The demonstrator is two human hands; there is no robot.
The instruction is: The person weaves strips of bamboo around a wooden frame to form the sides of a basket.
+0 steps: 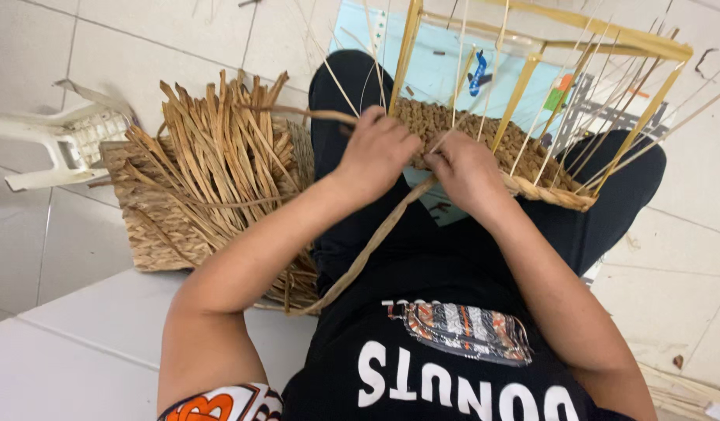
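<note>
A half-woven straw basket (524, 156) rests across my lap, with a frame of thin bamboo-coloured uprights (516, 93) rising from its woven base. My left hand (375, 152) grips the near rim of the weave, fingers closed on a flat dried-grass strand (368, 249) that trails down over my black trousers. My right hand (465, 168) sits right beside it on the same rim, pinching the strand where it enters the weave. Both hands touch each other's side.
A woven basket filled with a bundle of loose dried straw strips (212, 164) stands on the tiled floor at my left. A white plastic stool (56, 140) lies tipped beyond it. A light-blue printed mat (446, 62) lies under the work.
</note>
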